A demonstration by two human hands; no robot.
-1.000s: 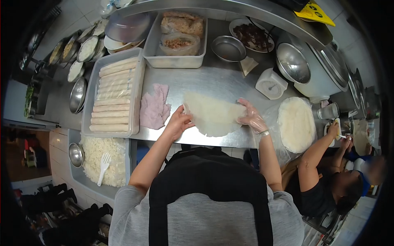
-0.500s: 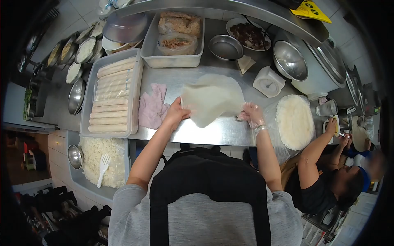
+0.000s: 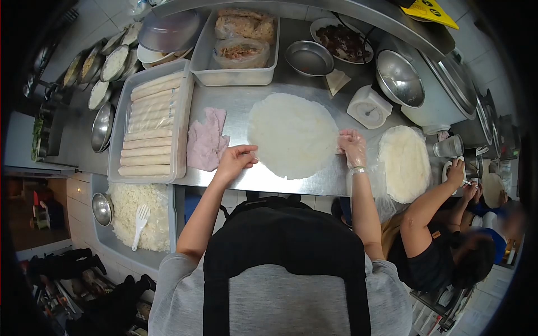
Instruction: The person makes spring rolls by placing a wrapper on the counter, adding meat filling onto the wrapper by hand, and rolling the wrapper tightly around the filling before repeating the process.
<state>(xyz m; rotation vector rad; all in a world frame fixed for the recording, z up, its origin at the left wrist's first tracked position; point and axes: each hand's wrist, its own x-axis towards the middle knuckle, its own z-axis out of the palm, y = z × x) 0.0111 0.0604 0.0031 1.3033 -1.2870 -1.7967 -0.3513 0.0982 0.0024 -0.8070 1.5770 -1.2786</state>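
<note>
Unfolded since earlier, the sheet (image 3: 293,136) lies flat on the table (image 3: 224,98): likely limp, tearable, best lifted by opposite edges. Left hand (image 3: 232,162) parts its fingers; right hand (image 3: 353,148)'s grip is unclear.

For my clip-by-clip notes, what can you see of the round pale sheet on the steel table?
The round sheet is thin, off-white and slightly see-through, perhaps dough or a wrapper, with a slightly uneven rim. It lies spread flat on the steel table, with nothing on top. The left hand's fingertips are at its left rim, and the clear-gloved right hand is at its right rim; whether either touches it, I cannot tell.
</note>
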